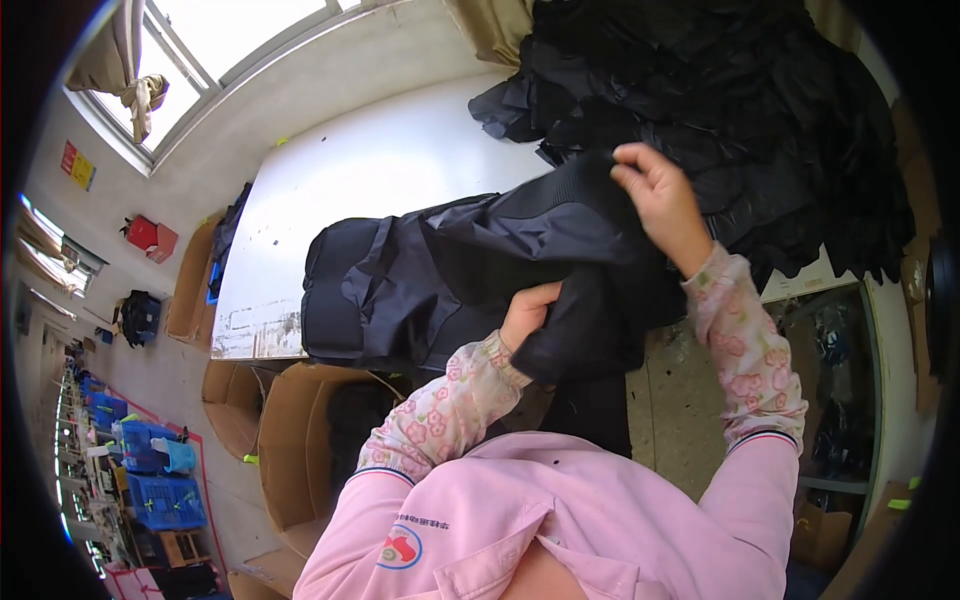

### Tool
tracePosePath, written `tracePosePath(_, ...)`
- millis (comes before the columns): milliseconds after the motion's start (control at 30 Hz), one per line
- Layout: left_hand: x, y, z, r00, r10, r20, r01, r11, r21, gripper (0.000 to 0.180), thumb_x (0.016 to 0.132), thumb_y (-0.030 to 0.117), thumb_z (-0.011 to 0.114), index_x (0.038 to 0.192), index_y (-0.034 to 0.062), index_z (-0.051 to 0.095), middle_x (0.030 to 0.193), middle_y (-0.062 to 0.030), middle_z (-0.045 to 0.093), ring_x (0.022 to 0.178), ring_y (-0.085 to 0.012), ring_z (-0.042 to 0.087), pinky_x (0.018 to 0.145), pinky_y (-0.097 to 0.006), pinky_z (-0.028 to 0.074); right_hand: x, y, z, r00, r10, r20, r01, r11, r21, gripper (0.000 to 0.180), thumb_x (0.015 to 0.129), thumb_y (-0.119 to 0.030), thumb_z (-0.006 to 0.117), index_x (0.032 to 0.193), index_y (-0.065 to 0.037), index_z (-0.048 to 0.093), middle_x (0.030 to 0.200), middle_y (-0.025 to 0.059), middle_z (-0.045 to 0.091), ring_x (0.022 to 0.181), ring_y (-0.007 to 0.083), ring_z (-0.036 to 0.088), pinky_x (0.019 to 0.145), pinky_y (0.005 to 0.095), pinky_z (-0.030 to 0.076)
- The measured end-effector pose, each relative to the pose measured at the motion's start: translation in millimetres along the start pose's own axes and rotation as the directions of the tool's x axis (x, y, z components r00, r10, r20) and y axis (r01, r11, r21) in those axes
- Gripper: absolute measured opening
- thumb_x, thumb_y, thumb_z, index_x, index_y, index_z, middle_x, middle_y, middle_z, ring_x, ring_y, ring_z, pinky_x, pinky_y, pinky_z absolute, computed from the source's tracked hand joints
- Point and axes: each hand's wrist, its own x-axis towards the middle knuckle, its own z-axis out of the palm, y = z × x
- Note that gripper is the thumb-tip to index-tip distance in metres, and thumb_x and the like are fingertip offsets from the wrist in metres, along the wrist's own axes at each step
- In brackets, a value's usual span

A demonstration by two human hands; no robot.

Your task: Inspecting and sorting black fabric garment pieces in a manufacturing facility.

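The left hand (527,316) is closed on a near fold of a black fabric piece (480,270), fingers partly hidden; the right hand (662,197) pinches its upper edge between thumb and curled fingers; the piece lies along the table's (370,150) near edge, partly overhanging; a dark fabric heap (710,110) covers the table's right part; an open cardboard box (296,440) stands below the table's near edge.

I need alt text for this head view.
A person's right hand pinches black fabric by a white table, the left hand, partly hidden, against it; a large heap of black cloth lies at upper right.
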Motion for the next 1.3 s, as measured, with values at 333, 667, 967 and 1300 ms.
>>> tracePosePath(333, -136.9, 134.8, 40.5, 0.82, 0.554, 0.145, -0.057, -0.173, 0.983, 0.056, 0.101, 0.048, 0.04, 0.115, -0.0005, 0.063, 0.112, -0.0075, 0.066, 0.104, -0.0169, 0.061, 0.089, -0.031, 0.046, -42.6, 149.1, -92.4, 0.938, 0.346, 0.028, -0.34, 0.932, -0.13, 0.026, 0.088, -0.018, 0.066, 0.108, -0.001, 0.065, 0.093, 0.0082, 0.07, 0.086, 0.0171, 0.065, 0.076, 0.0302, 0.051)
tracePosePath(667, -101.0, 193.8, -32.5, 0.627, 0.741, -0.239, -0.247, 0.481, 0.841, 0.026, 0.097, 0.026, 0.057, 0.109, 0.0027, 0.059, 0.1, -0.0086, 0.068, 0.088, -0.0193, 0.067, 0.077, -0.033, 0.055, 28.9, -127.9, -50.7, 0.926, 0.018, 0.377, -0.252, 0.774, 0.581, 0.036, 0.094, -0.02, 0.06, 0.12, 0.004, 0.055, 0.106, 0.0086, 0.065, 0.088, 0.0129, 0.064, 0.08, 0.0281, 0.053)
tracePosePath(967, -5.5, 88.3, -105.0, 0.962, -0.077, -0.264, 0.159, 0.939, 0.305, 0.039, 0.098, 0.036, 0.044, 0.123, 0.0071, 0.053, 0.109, -0.0093, 0.063, 0.072, -0.0179, 0.055, 0.075, -0.037, 0.047, 117.0, -239.4, 84.9, 0.909, 0.04, 0.415, -0.232, 0.875, 0.425, 0.021, 0.085, -0.009, 0.07, 0.095, 0.008, 0.064, 0.1, 0.0148, 0.066, 0.086, 0.0138, 0.064, 0.072, 0.0268, 0.051)
tracePosePath(1300, -86.3, 108.1, -82.9, 0.873, 0.476, -0.101, -0.482, 0.876, -0.033, 0.031, 0.097, 0.025, 0.047, 0.112, 0.0026, 0.06, 0.11, -0.0166, 0.066, 0.095, -0.024, 0.065, 0.084, -0.038, 0.053, 91.5, -255.3, 80.7, 0.997, 0.075, -0.012, -0.057, 0.842, 0.537, 0.011, 0.09, -0.005, 0.057, 0.099, 0.001, 0.055, 0.081, 0.0124, 0.065, 0.068, 0.0228, 0.068, 0.059, 0.0357, 0.058)
